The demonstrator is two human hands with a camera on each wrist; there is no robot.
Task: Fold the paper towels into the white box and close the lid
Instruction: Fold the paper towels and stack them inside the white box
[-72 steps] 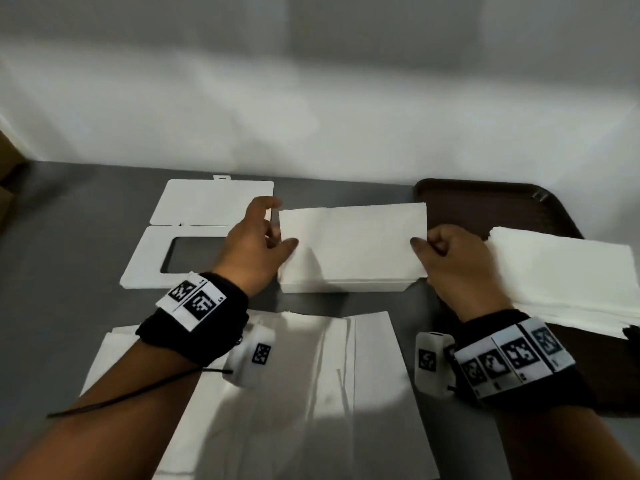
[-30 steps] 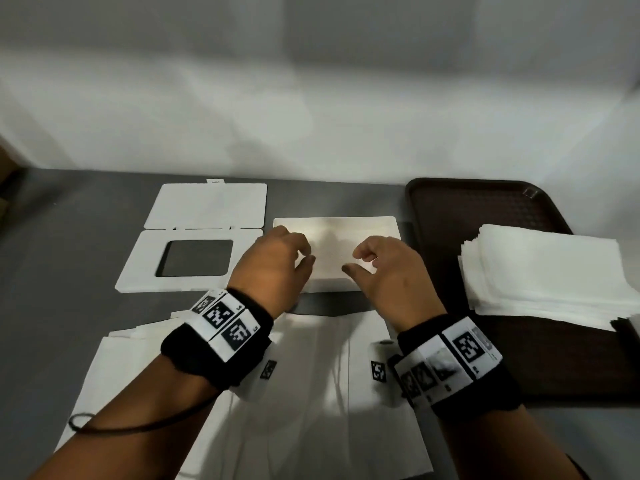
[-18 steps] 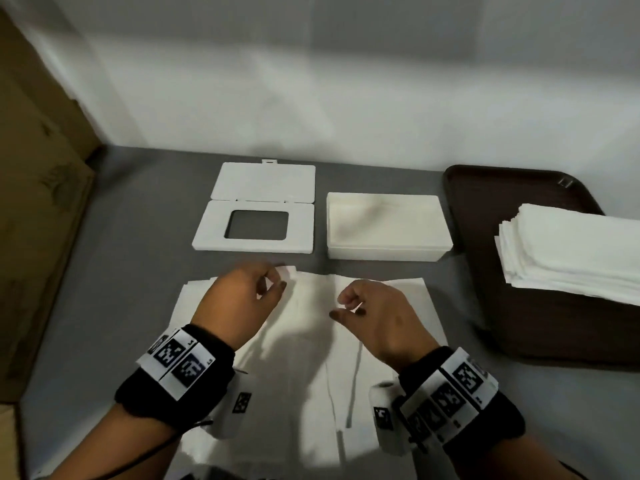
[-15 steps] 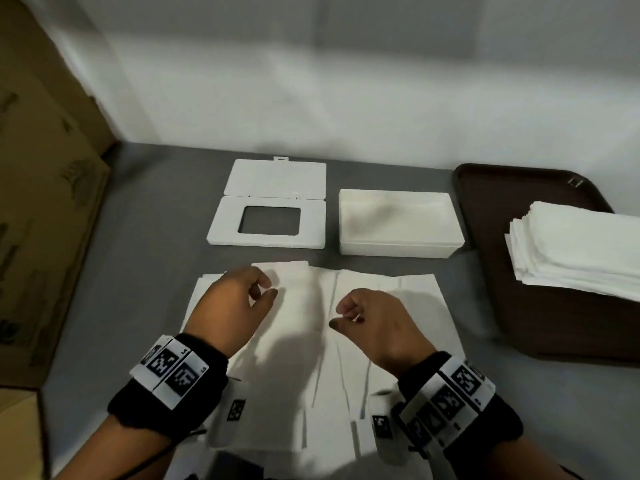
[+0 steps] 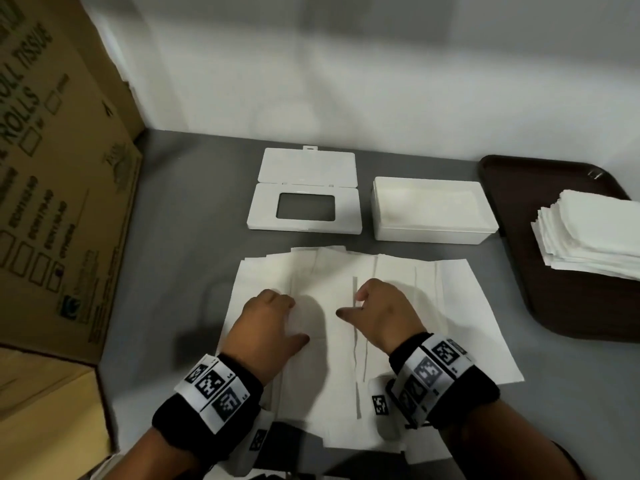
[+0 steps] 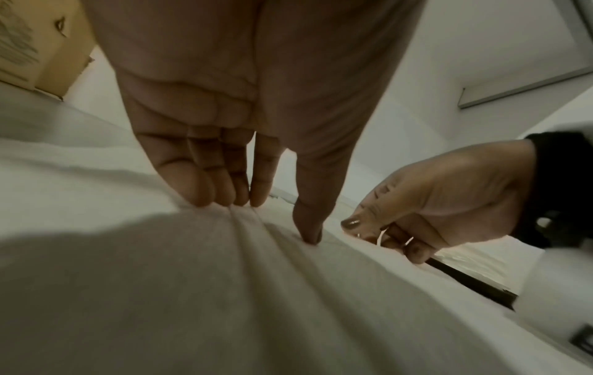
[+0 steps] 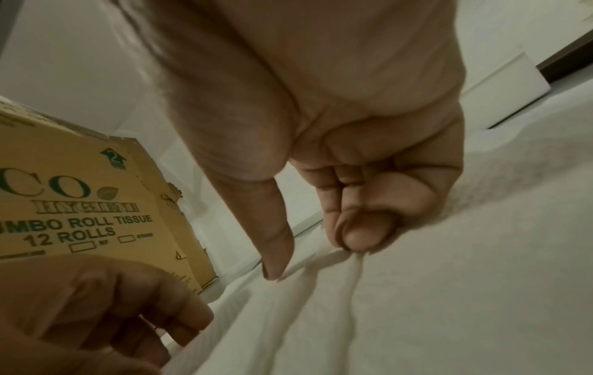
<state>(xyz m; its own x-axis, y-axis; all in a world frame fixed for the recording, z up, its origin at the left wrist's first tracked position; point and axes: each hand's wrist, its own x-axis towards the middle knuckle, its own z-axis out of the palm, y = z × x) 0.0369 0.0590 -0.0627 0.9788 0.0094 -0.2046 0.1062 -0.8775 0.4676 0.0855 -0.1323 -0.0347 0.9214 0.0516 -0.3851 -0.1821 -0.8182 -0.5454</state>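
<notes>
On spread paper towels (image 5: 450, 306): left hand (image 5: 265, 329) pressing, fingers straight; right hand (image 5: 382, 315) pinching fold.

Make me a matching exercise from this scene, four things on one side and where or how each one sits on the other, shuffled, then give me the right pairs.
Things:
1. white box
2. lid
3. stack of folded towels
4. cardboard carton

Places or states:
A. on the brown tray
B. at the left edge of the table, printed with green lettering
C. flipped open, flat on the table, left of the box
D. uncovered, white paper inside, just beyond the spread towels

Pairs: 1-D, 2-C, 3-A, 4-B
</notes>
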